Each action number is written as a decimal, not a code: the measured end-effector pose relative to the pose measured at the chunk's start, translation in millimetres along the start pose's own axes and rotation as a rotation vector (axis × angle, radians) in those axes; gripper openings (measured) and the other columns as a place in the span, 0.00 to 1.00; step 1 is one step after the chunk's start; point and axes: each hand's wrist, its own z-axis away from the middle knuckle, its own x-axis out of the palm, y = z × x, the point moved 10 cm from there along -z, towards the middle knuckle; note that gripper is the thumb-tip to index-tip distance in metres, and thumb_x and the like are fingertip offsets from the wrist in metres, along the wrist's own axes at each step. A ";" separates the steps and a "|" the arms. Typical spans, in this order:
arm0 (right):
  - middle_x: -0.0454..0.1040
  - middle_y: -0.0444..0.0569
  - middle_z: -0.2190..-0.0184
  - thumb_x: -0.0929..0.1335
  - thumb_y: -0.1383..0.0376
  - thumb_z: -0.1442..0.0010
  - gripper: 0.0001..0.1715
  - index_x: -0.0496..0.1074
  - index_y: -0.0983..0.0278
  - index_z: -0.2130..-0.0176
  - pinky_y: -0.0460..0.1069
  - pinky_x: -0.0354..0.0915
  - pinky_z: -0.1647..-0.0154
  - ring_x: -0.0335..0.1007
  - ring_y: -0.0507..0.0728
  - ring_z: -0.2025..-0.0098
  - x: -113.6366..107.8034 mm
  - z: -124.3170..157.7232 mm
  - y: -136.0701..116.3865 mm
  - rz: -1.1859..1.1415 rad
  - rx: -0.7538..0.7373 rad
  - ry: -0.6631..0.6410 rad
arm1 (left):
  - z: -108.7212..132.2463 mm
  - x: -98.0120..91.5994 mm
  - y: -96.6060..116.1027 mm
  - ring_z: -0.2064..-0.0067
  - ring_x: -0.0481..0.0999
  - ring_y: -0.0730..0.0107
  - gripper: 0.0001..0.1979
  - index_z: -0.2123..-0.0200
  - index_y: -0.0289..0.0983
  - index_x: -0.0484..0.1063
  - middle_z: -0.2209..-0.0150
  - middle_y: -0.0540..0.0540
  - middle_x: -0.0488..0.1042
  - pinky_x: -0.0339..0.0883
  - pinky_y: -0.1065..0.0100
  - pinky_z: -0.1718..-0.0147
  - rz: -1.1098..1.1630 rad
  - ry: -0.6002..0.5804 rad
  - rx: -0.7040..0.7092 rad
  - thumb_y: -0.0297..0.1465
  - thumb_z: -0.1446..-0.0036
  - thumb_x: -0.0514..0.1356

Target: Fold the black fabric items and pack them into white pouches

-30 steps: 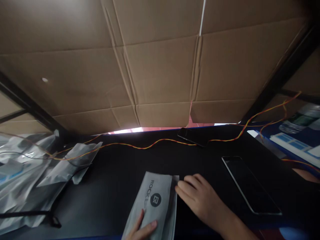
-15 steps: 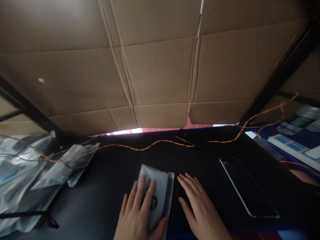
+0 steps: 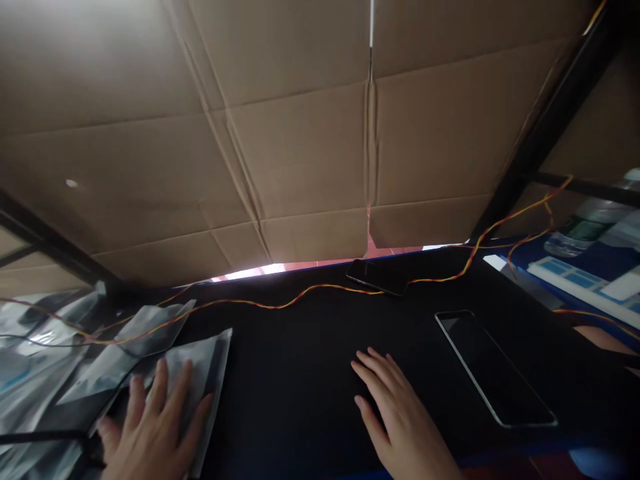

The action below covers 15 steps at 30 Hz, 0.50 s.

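Note:
My left hand [image 3: 155, 427] lies flat with its fingers spread on a translucent zip bag [image 3: 213, 360], at the left of the black table [image 3: 290, 387]. The hand covers much of the bag, and its printing cannot be seen. Beside it lie more translucent plastic bags [image 3: 45, 393]. My right hand [image 3: 395, 413] rests on the bare tabletop, fingers stretched out and slightly apart, holding nothing. To the right of that hand lies a large phone [image 3: 495, 367] with a dark screen and a pale edge.
A second dark phone [image 3: 375, 277] lies near the back edge, by a twisted red-and-yellow wire [image 3: 273, 305] running across the table. Cardboard panels [image 3: 305, 147] stand behind. At right are a plastic bottle [image 3: 575, 233], a blue-and-white box [image 3: 570, 275] and part of another person's arm [image 3: 603, 339].
My left hand has slid the zip bag leftward from the table's middle to beside the other bags. My right hand has stayed almost still. The view has shifted slightly.

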 end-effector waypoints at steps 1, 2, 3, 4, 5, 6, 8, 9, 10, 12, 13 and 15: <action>0.75 0.51 0.31 0.64 0.63 0.22 0.24 0.72 0.59 0.31 0.67 0.75 0.32 0.72 0.66 0.29 1.6 -0.1 0.3 0.007 -0.009 -0.011 | -0.6 -7.6 19.8 0.21 0.50 0.20 0.29 0.23 0.46 0.60 0.20 0.36 0.55 0.50 0.10 0.37 0.024 0.054 0.081 0.42 0.23 0.49; 0.76 0.50 0.32 0.64 0.63 0.22 0.24 0.73 0.59 0.32 0.67 0.75 0.33 0.72 0.66 0.30 3.4 -0.5 0.2 0.016 -0.016 -0.021 | -0.1 -15.7 45.9 0.21 0.51 0.25 0.29 0.23 0.47 0.59 0.19 0.37 0.54 0.52 0.15 0.34 0.060 0.107 0.173 0.39 0.23 0.50; 0.76 0.50 0.32 0.63 0.62 0.22 0.23 0.73 0.59 0.32 0.67 0.76 0.34 0.73 0.66 0.30 5.2 -1.3 -0.1 0.029 -0.019 -0.026 | 1.0 -17.4 75.6 0.21 0.54 0.33 0.30 0.22 0.47 0.56 0.19 0.39 0.54 0.57 0.23 0.31 0.113 0.095 0.261 0.37 0.23 0.51; 0.75 0.51 0.31 0.63 0.62 0.21 0.23 0.73 0.59 0.32 0.66 0.77 0.35 0.73 0.66 0.30 6.6 -2.4 -0.8 0.047 -0.017 -0.022 | 3.4 -19.4 105.9 0.21 0.59 0.40 0.30 0.22 0.47 0.56 0.20 0.40 0.57 0.62 0.30 0.30 0.163 0.101 0.335 0.35 0.23 0.52; 0.74 0.51 0.31 0.63 0.62 0.21 0.24 0.72 0.60 0.32 0.65 0.78 0.36 0.73 0.66 0.30 7.8 -3.8 -2.0 0.070 -0.013 -0.009 | 6.3 -15.0 135.3 0.21 0.60 0.45 0.30 0.21 0.47 0.55 0.21 0.41 0.58 0.67 0.36 0.31 0.180 0.066 0.391 0.33 0.23 0.52; 0.73 0.52 0.29 0.62 0.61 0.21 0.24 0.71 0.61 0.31 0.65 0.78 0.36 0.71 0.67 0.29 9.2 -5.2 -3.8 0.096 -0.008 0.008 | 10.8 -7.8 162.9 0.22 0.60 0.46 0.31 0.21 0.47 0.54 0.21 0.42 0.61 0.70 0.38 0.32 0.177 0.032 0.446 0.31 0.24 0.52; 0.67 0.54 0.26 0.62 0.61 0.20 0.28 0.66 0.63 0.26 0.67 0.78 0.36 0.66 0.70 0.26 13.0 -7.7 -9.5 0.150 -0.013 0.040 | 20.1 9.9 199.7 0.21 0.58 0.43 0.33 0.19 0.44 0.51 0.21 0.40 0.60 0.73 0.40 0.35 0.142 -0.001 0.471 0.30 0.24 0.52; 0.65 0.55 0.25 0.62 0.61 0.21 0.31 0.61 0.63 0.24 0.69 0.77 0.36 0.64 0.72 0.25 15.7 -8.6 -12.8 0.171 -0.023 0.045 | 25.1 18.5 210.4 0.21 0.58 0.41 0.34 0.19 0.43 0.50 0.21 0.38 0.60 0.74 0.39 0.36 0.117 0.000 0.472 0.31 0.24 0.52; 0.63 0.55 0.24 0.62 0.61 0.21 0.34 0.56 0.63 0.21 0.71 0.76 0.36 0.62 0.73 0.24 19.0 -9.2 -15.6 0.185 -0.033 0.040 | 29.9 27.1 217.0 0.21 0.58 0.39 0.35 0.19 0.42 0.48 0.21 0.37 0.59 0.73 0.37 0.36 0.094 -0.002 0.472 0.32 0.25 0.53; 0.60 0.55 0.23 0.62 0.61 0.21 0.40 0.47 0.61 0.18 0.74 0.74 0.35 0.59 0.75 0.23 25.1 -9.7 -18.2 0.194 -0.042 0.009 | 38.0 39.7 222.0 0.22 0.59 0.37 0.36 0.18 0.41 0.47 0.22 0.36 0.59 0.72 0.35 0.36 0.062 -0.003 0.485 0.33 0.25 0.53; 0.59 0.54 0.23 0.62 0.60 0.21 0.42 0.43 0.60 0.18 0.74 0.74 0.35 0.58 0.75 0.23 27.1 -9.6 -17.9 0.191 -0.038 -0.008 | 40.6 43.5 222.4 0.22 0.59 0.37 0.36 0.18 0.41 0.47 0.22 0.35 0.59 0.71 0.34 0.36 0.053 -0.005 0.494 0.34 0.25 0.53; 0.58 0.53 0.22 0.62 0.60 0.21 0.44 0.39 0.59 0.17 0.74 0.73 0.34 0.56 0.74 0.22 28.9 -9.2 -15.7 0.174 -0.024 -0.031 | 42.3 46.1 222.3 0.22 0.60 0.37 0.36 0.18 0.40 0.48 0.21 0.34 0.58 0.71 0.34 0.36 0.047 -0.005 0.502 0.34 0.25 0.53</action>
